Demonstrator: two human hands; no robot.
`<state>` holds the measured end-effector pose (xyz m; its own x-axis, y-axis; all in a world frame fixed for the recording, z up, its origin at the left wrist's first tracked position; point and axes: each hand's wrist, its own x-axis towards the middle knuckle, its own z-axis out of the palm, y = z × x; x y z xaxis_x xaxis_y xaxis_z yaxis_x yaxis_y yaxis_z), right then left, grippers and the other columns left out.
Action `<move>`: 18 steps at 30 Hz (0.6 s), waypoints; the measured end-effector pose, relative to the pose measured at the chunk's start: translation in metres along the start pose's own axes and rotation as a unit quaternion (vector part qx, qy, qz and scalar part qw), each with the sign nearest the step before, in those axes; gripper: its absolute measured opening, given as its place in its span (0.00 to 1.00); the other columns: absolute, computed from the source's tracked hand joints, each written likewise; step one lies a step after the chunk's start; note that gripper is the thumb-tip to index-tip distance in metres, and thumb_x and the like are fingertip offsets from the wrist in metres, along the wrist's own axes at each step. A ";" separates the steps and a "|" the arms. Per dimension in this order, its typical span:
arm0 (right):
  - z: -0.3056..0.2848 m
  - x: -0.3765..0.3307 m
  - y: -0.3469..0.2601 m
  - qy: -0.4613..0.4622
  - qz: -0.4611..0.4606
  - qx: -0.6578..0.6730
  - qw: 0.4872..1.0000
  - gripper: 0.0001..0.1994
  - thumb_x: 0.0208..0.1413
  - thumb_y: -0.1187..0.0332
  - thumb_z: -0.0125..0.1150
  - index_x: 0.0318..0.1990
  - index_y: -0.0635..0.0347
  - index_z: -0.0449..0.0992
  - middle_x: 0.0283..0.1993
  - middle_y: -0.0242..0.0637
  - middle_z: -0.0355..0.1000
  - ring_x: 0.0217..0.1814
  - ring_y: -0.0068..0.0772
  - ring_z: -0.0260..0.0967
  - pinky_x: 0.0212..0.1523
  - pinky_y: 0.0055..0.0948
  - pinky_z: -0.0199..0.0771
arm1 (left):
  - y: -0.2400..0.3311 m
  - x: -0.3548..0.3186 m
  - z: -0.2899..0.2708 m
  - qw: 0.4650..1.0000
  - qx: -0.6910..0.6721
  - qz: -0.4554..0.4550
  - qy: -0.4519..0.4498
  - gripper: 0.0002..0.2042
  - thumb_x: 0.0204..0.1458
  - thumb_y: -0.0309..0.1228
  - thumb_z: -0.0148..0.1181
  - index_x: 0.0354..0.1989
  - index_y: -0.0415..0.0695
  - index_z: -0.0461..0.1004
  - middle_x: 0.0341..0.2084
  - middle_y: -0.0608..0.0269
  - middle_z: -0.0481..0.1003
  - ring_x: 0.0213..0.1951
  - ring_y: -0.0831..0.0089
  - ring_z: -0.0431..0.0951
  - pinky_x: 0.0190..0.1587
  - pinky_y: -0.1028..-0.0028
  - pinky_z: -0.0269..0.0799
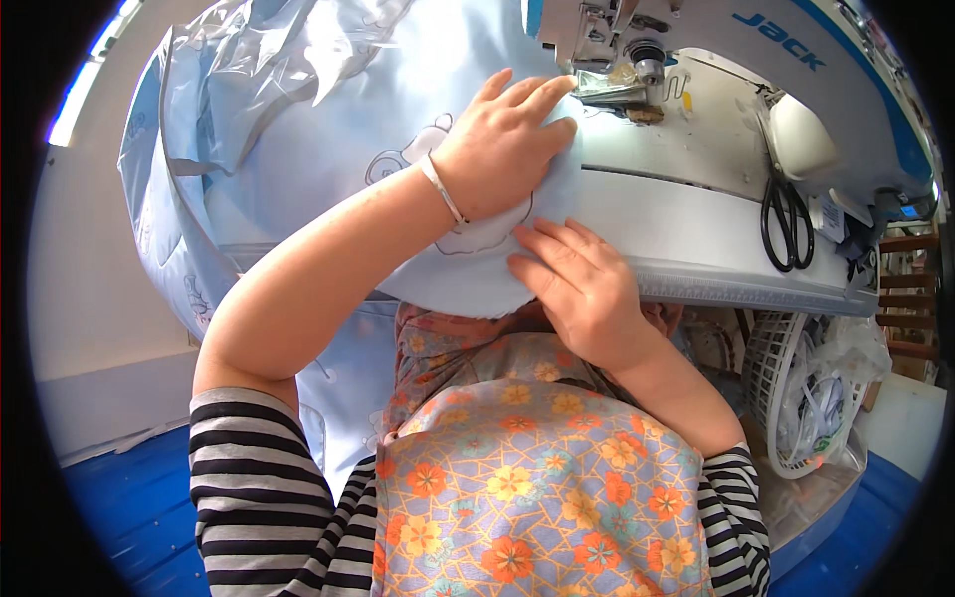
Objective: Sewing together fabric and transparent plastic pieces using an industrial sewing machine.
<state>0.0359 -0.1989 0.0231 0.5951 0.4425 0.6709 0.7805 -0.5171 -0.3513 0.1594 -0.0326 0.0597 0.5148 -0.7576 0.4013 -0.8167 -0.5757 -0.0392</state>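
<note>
A light blue fabric [328, 209] with printed cartoon outlines spreads over the sewing table and hangs off its front edge. My left hand [507, 139] lies on it with fingers apart, the fingertips close to the presser foot [617, 95] of a white and blue sewing machine [796, 40]. Lower down, my right hand [582, 284] rests its outstretched fingers at the fabric's right edge, near the table's front. The fabric's edge runs from beside the presser foot down to my right fingertips. Whether any fabric is pinched under my right thumb is hidden.
Black-handled scissors [786, 224] lie on the table [686, 219] at the right. Below the table's right end stands a white plastic basket [776, 388] with scraps and clear plastic. Shiny clear plastic [288, 60] covers part of the fabric at the back left.
</note>
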 end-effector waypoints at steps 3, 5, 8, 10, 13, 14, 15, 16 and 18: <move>-0.001 0.004 0.012 -0.001 0.029 0.018 0.999 0.12 0.49 0.74 0.56 0.41 0.62 0.80 0.50 0.43 0.78 0.54 0.46 0.75 0.55 0.43 0.77 | -0.003 -0.003 -0.012 0.996 -0.082 0.010 -0.024 0.17 0.48 0.27 0.59 0.48 0.41 0.75 0.53 0.49 0.73 0.55 0.55 0.74 0.63 0.52 0.63; -0.003 0.007 0.024 -0.008 0.058 0.020 0.998 0.11 0.47 0.76 0.58 0.39 0.63 0.80 0.46 0.43 0.79 0.53 0.46 0.76 0.53 0.39 0.78 | 0.003 -0.013 -0.024 0.981 -0.153 -0.009 -0.122 0.21 0.46 0.26 0.60 0.52 0.38 0.73 0.56 0.47 0.71 0.57 0.51 0.71 0.63 0.56 0.63; -0.006 0.016 0.042 -0.026 0.071 -0.002 0.997 0.11 0.46 0.78 0.59 0.39 0.64 0.80 0.46 0.44 0.79 0.54 0.46 0.76 0.54 0.39 0.78 | 0.018 -0.052 -0.042 0.984 -0.150 0.009 -0.094 0.26 0.42 0.22 0.57 0.56 0.35 0.71 0.59 0.45 0.70 0.60 0.48 0.70 0.65 0.55 0.62; -0.012 0.021 0.044 -0.025 0.062 0.027 0.997 0.11 0.47 0.81 0.59 0.40 0.63 0.80 0.47 0.44 0.79 0.54 0.47 0.76 0.55 0.40 0.78 | 0.019 -0.085 -0.054 0.987 -0.120 -0.044 -0.096 0.29 0.40 0.20 0.56 0.58 0.35 0.70 0.59 0.43 0.69 0.61 0.47 0.69 0.66 0.54 0.61; -0.016 0.034 0.057 -0.037 0.067 0.049 0.996 0.13 0.47 0.83 0.59 0.41 0.62 0.80 0.49 0.43 0.79 0.55 0.48 0.76 0.57 0.39 0.76 | -0.017 -0.130 -0.069 0.987 -0.049 -0.117 -0.100 0.34 0.36 0.15 0.52 0.61 0.35 0.69 0.61 0.44 0.68 0.62 0.47 0.69 0.65 0.56 0.64; -0.016 0.038 0.062 -0.040 0.061 0.042 0.996 0.13 0.48 0.83 0.59 0.41 0.62 0.80 0.49 0.43 0.79 0.55 0.48 0.76 0.56 0.39 0.76 | -0.033 -0.143 -0.076 0.976 -0.006 -0.182 -0.121 0.34 0.37 0.13 0.50 0.62 0.37 0.69 0.61 0.45 0.68 0.62 0.48 0.69 0.65 0.59 0.65; -0.015 0.041 0.067 -0.041 0.056 0.036 0.997 0.13 0.48 0.83 0.59 0.41 0.62 0.80 0.49 0.43 0.79 0.55 0.47 0.76 0.56 0.39 0.76 | -0.049 -0.152 -0.082 0.964 -0.006 -0.241 -0.111 0.33 0.39 0.11 0.49 0.61 0.39 0.70 0.60 0.46 0.69 0.61 0.50 0.70 0.64 0.61 0.66; -0.015 0.044 0.071 -0.043 0.053 0.027 0.997 0.13 0.49 0.83 0.59 0.42 0.62 0.80 0.48 0.43 0.79 0.54 0.47 0.75 0.55 0.39 0.76 | -0.062 -0.160 -0.090 0.971 0.062 -0.212 -0.096 0.28 0.46 0.15 0.50 0.59 0.42 0.72 0.57 0.49 0.72 0.52 0.49 0.76 0.56 0.62 0.73; -0.014 0.048 0.077 -0.041 0.063 0.014 0.997 0.13 0.50 0.83 0.58 0.42 0.62 0.80 0.49 0.42 0.78 0.53 0.47 0.75 0.54 0.39 0.76 | -0.080 -0.167 -0.101 0.979 0.125 -0.135 -0.088 0.26 0.47 0.17 0.52 0.59 0.43 0.73 0.51 0.53 0.75 0.47 0.53 0.78 0.51 0.64 0.75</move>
<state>0.1217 -0.2275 0.0369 0.7009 0.4345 0.5656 0.7034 -0.5521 -0.4476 0.1123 0.1712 0.0877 0.7577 -0.5968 0.2641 -0.5671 -0.8023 -0.1863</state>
